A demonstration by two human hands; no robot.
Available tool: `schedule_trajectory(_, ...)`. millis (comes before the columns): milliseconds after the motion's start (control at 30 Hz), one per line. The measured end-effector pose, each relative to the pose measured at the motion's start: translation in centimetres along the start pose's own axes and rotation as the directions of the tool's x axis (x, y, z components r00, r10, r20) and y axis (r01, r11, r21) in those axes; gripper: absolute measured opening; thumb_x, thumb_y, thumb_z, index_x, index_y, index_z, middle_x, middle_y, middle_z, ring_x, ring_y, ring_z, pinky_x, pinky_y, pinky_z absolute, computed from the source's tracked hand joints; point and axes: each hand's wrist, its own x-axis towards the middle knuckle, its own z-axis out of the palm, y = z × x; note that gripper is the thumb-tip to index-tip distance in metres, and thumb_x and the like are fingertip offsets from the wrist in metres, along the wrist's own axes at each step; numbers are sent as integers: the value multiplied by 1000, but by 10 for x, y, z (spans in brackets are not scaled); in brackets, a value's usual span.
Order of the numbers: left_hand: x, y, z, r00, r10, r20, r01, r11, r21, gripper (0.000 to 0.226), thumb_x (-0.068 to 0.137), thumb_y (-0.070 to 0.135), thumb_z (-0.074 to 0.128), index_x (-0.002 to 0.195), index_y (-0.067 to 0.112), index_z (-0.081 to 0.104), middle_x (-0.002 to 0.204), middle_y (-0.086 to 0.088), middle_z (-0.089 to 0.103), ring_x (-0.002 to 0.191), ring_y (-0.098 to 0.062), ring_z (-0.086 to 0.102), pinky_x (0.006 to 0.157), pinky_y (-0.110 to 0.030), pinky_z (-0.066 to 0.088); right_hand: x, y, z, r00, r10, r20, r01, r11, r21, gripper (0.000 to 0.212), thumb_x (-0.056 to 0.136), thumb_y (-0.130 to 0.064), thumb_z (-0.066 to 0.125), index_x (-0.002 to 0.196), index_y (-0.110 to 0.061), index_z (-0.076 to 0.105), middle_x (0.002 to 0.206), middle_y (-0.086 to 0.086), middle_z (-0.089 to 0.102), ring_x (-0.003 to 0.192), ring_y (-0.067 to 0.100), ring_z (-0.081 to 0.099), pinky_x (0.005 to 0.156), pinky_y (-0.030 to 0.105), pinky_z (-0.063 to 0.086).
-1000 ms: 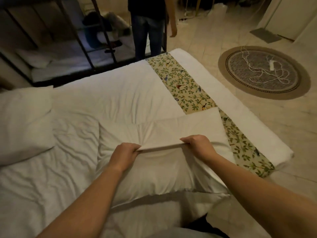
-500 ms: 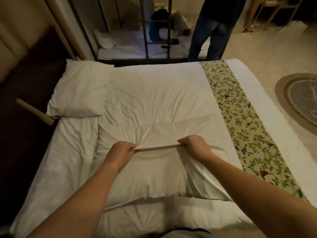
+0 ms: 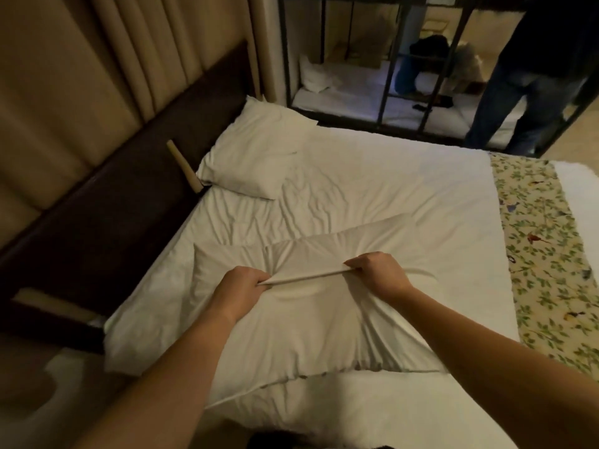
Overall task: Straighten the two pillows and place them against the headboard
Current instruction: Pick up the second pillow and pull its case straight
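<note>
The white bed [image 3: 372,176] runs out from a dark headboard [image 3: 107,218] at the left. One pillow [image 3: 256,157] lies by it at the far corner. The near pillow [image 3: 308,325] lies mid-bed, near the close edge. Left hand [image 3: 241,291] and right hand [image 3: 379,273] pinch its folded cover edge taut between them.

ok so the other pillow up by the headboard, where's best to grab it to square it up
Take the far pillow by its two short ends, one hand on each, reaching across the bed from the near side. It lies flat but skewed, one corner near the headboard, so an end grip lets you turn it parallel. Both hands, left hand and right hand, are now pinching the near pillow.
</note>
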Motion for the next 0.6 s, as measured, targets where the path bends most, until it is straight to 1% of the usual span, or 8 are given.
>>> schedule_trajectory(200,-4,-57,-24,992,-126,-22,124,990,-67,16,93,35,73,93,22,82,87,-3,78,86,-21,72,74,-36,54,63,-45,20,994,-92,55,93,995,-19,22,91,-18,70,110,-18,79,108,8,78,101,32,71,85,42,56)
schedule_trajectory(267,-1,-80,-33,986,-163,-16,161,983,-89,22,93,37,73,82,19,79,79,-3,75,80,-20,69,68,-35,49,87,-62,31,992,-107,70,109,993,-38,24,92,-21,69,115,-20,78,112,6,77,103,30,71,87,41,56)
schedule_trajectory(300,1,-93,-37,984,-179,-10,177,980,-92,30,94,36,73,70,18,72,70,-2,70,73,-20,65,63,-35,42,100,-70,38,991,-111,77,115,992,-43,26,93,-24,68,118,-21,77,114,6,76,104,30,71,88,40,56)
schedule_trajectory(333,3,-105,-41,982,-187,-13,185,978,-91,42,95,35,73,58,17,59,60,1,60,67,-20,60,61,-35,36,113,-79,44,990,-113,88,117,992,-45,27,94,-26,68,119,-21,76,116,5,76,105,29,70,89,40,56)
schedule_trajectory(400,9,-133,-50,979,-200,-27,197,976,-89,56,94,33,73,52,19,39,52,3,45,61,-20,52,59,-36,32,140,-98,57,987,-117,111,124,991,-54,29,94,-29,68,121,-22,75,117,5,76,106,29,70,89,40,56)
schedule_trajectory(500,21,-178,-61,976,-217,-32,211,970,-124,58,92,31,76,52,19,35,56,-8,51,64,-27,58,60,-39,35,181,-127,77,981,-130,143,140,988,-63,27,92,-30,70,117,-23,77,111,4,77,102,30,71,84,41,57)
schedule_trajectory(533,24,-192,-65,975,-219,-31,213,969,-128,58,92,30,76,51,20,35,58,-10,53,64,-26,58,60,-38,34,194,-135,85,979,-140,151,151,986,-64,25,91,-29,71,115,-23,77,108,4,78,99,30,71,82,42,57)
schedule_trajectory(600,32,-219,-71,975,-219,-31,212,966,-150,60,92,28,76,51,22,33,56,-11,47,58,-22,51,58,-35,30,222,-152,100,973,-156,172,171,983,-71,23,89,-27,72,112,-24,78,106,3,78,97,31,72,80,43,58)
